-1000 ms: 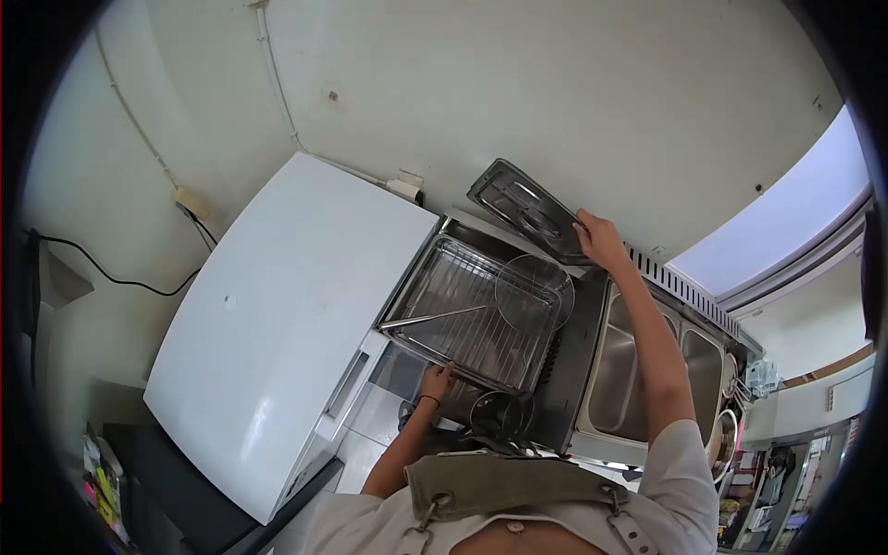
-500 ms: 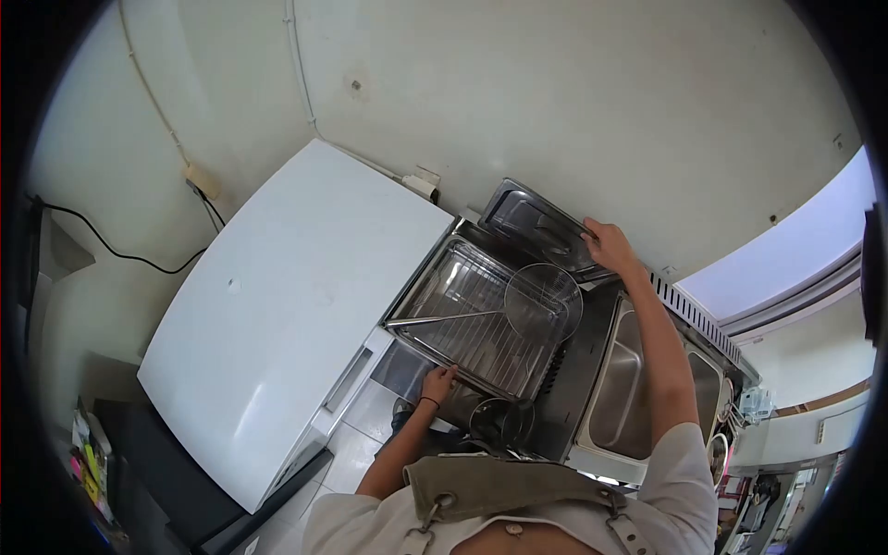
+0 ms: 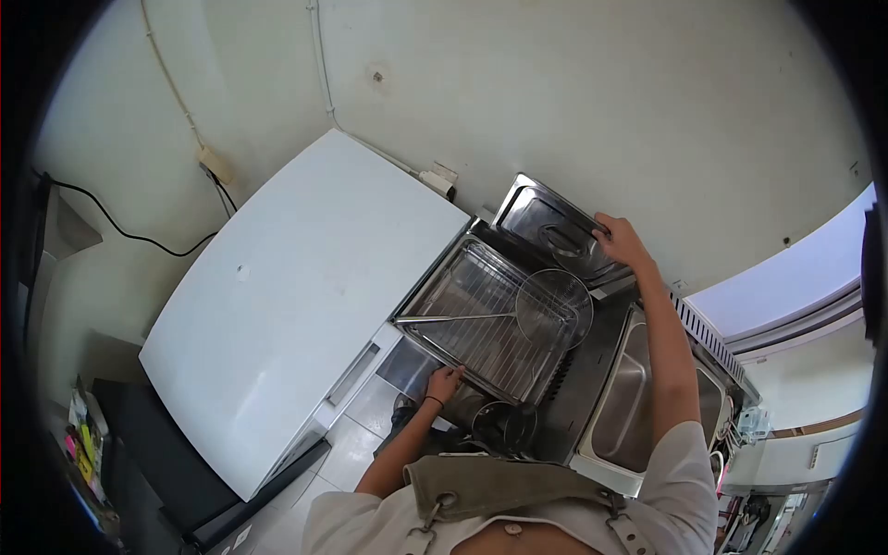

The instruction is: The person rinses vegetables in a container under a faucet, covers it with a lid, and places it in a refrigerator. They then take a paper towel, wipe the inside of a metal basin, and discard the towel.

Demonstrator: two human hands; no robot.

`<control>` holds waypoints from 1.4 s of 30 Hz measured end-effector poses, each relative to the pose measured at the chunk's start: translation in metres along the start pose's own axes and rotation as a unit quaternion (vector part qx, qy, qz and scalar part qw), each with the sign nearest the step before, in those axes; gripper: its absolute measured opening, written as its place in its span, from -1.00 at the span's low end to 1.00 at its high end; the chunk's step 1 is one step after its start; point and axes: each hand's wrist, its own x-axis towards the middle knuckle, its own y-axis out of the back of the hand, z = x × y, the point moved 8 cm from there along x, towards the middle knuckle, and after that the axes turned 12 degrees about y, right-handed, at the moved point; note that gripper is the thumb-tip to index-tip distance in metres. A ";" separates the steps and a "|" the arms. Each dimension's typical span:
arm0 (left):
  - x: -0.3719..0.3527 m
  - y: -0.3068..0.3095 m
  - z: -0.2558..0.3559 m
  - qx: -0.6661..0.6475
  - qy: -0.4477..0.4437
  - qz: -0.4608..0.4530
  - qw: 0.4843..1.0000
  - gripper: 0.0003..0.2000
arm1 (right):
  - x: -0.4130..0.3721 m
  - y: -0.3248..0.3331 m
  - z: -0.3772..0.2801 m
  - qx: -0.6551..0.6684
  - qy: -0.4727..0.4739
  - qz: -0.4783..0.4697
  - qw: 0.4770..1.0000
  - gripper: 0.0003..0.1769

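A steel lid (image 3: 553,229) with a handle stands tilted against the wall behind the fryer. My right hand (image 3: 622,242) grips its upper right corner, fingers closed round the edge. My left hand (image 3: 446,383), with a dark band at the wrist, rests at the front rim of the steel fryer basin (image 3: 442,350), its fingers closed near the rim; whether they hold it is hard to tell. Inside the basin lies a wire rack (image 3: 481,347). Across the basin rests a round mesh skimmer (image 3: 553,310), its long handle pointing left.
A white chest freezer (image 3: 296,296) stands to the left. Dark pans (image 3: 504,425) sit below the basin's front. Steel sinks (image 3: 624,402) are on the right. A cable and a socket box (image 3: 215,165) are on the wall.
The lid has tilted a little, and its face shows more brightly. My right hand stays on its corner. The whole view has shifted slightly; my left hand remains at the rim.
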 end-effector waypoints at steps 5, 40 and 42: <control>-0.001 0.000 0.001 -0.008 0.007 -0.009 1.000 -0.52 | -0.002 0.000 -0.005 0.014 0.041 0.028 0.999 -0.76; -0.008 0.006 0.015 0.039 -0.021 -0.016 0.999 -0.51 | 0.014 0.014 0.032 0.039 0.001 0.034 0.999 -0.78; -0.005 0.005 0.014 0.038 -0.026 -0.019 0.999 -0.50 | 0.014 0.011 0.032 0.035 -0.026 -0.011 0.999 -0.76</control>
